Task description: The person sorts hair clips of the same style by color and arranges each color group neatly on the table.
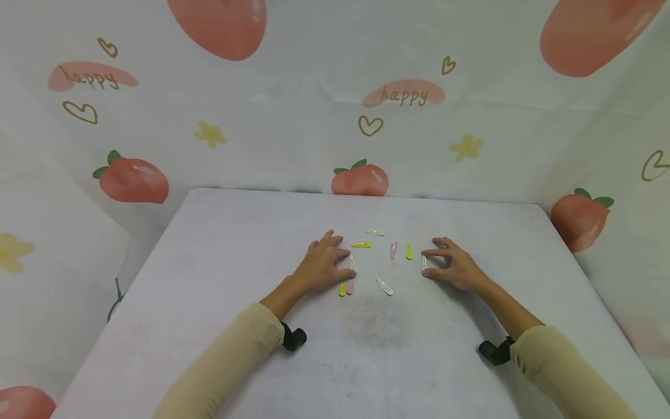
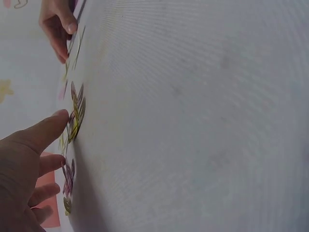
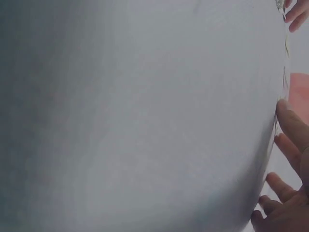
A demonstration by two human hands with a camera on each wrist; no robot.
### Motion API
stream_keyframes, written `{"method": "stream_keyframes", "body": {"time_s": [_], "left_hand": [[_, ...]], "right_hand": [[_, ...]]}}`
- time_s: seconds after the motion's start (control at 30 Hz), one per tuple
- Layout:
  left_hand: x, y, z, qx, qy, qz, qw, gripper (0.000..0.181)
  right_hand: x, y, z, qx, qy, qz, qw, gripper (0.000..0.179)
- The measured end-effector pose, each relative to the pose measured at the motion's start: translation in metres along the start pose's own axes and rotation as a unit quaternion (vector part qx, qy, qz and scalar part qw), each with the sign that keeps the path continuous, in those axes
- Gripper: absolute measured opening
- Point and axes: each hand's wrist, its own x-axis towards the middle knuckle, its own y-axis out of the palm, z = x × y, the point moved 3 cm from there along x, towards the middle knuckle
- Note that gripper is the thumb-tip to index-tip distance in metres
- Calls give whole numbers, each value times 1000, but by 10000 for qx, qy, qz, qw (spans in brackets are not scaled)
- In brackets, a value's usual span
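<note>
In the head view my left hand (image 1: 325, 261) pinches a white hair clip (image 1: 353, 263) by its two ends, between thumb and forefinger. Just below that thumb lie a yellow hair clip (image 1: 342, 287) and a pink hair clip (image 1: 350, 286), side by side. Farther right, my right hand (image 1: 454, 265) holds another white hair clip (image 1: 424, 264) the same way, standing lengthwise between thumb and forefinger. The left wrist view shows the left hand (image 2: 29, 164) low beside the clips. Seen from the right wrist, the right hand (image 3: 292, 169) keeps its other fingers spread at the tabletop.
Between the hands lie a pink clip (image 1: 394, 250), a yellow clip (image 1: 409, 251) and a white clip (image 1: 385, 286). Farther back are a yellow clip (image 1: 361, 245) and a white clip (image 1: 375, 233). All rest on a white-covered table (image 1: 235, 233) against a printed cloth backdrop (image 1: 293, 128).
</note>
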Motion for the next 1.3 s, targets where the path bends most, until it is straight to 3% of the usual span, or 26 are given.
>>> {"method": "stream_keyframes", "body": {"time_s": [0.3, 0.5, 0.87, 1.1, 1.3], "left_hand": [[1, 1, -1, 57, 54, -65, 9999, 53], [4, 1, -2, 471, 182, -164, 9986, 52], [6, 2, -7, 681, 248, -33, 9974, 54], [0, -9, 5, 593, 730, -575, 9939, 48], [-17, -32, 30, 475, 447, -637, 9958, 52]], "right_hand": [[-1, -3, 6, 7, -33, 58, 10000, 60], [0, -3, 5, -54, -104, 96, 9999, 60], [0, -2, 3, -54, -98, 104, 9999, 61], [0, -1, 1, -14, -106, 101, 9999, 59], [0, -1, 1, 17, -175, 103, 9998, 59]]}}
